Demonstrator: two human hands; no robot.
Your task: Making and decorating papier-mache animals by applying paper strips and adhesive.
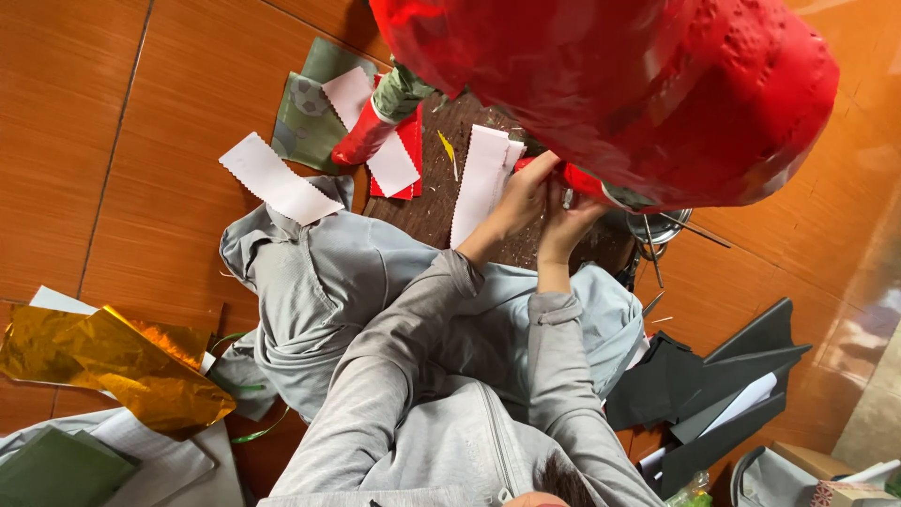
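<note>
Head view: our left hand (519,202) and right hand (570,222) reach up, fingers closed on the red form (610,84) at frame top; four white strips (279,179) lie around.

Floor (141,141) of glossy orange-brown wood-look tiles, thin dark joints. Dark brown mat (422,202) at centre. Soft daylight, sheen at right edge.

Soft daylight, sharp mid-frame; near red shape (619,84) blurred, glare.
</note>
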